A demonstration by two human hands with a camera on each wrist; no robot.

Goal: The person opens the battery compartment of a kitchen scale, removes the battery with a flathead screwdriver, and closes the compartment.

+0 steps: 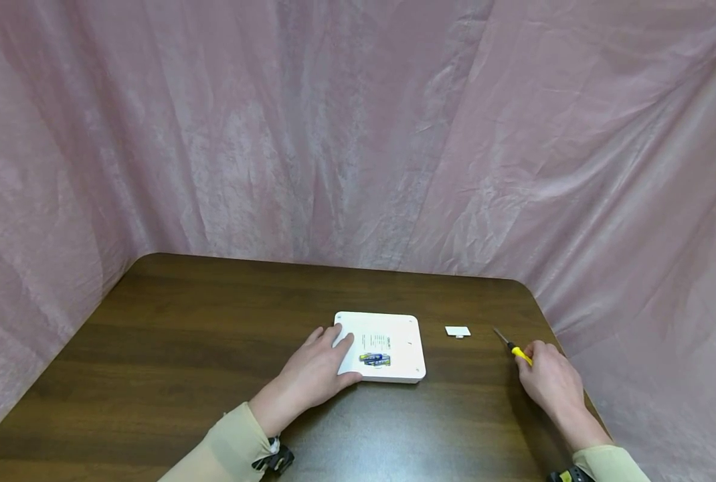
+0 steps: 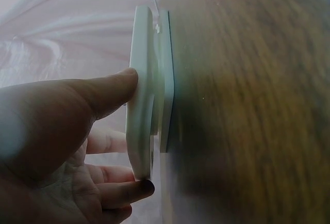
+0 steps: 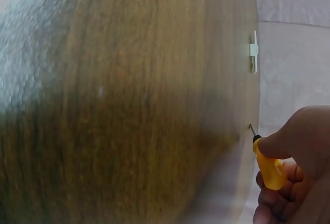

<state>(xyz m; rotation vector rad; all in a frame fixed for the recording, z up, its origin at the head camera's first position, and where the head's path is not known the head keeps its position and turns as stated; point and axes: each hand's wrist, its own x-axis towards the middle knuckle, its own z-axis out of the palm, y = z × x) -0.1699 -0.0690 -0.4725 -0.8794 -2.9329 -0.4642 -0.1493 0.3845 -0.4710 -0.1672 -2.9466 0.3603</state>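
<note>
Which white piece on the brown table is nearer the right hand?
The small white rectangular tabbed piece; the large white square device has the left hand on it.

From here I see smooth plastic on the white device point(image 1: 401, 340), plastic and metal on the screwdriver point(image 1: 518, 351), a glossy wood-grain table point(image 1: 213, 321) and sheeny cloth curtain point(image 1: 346, 134).
</note>
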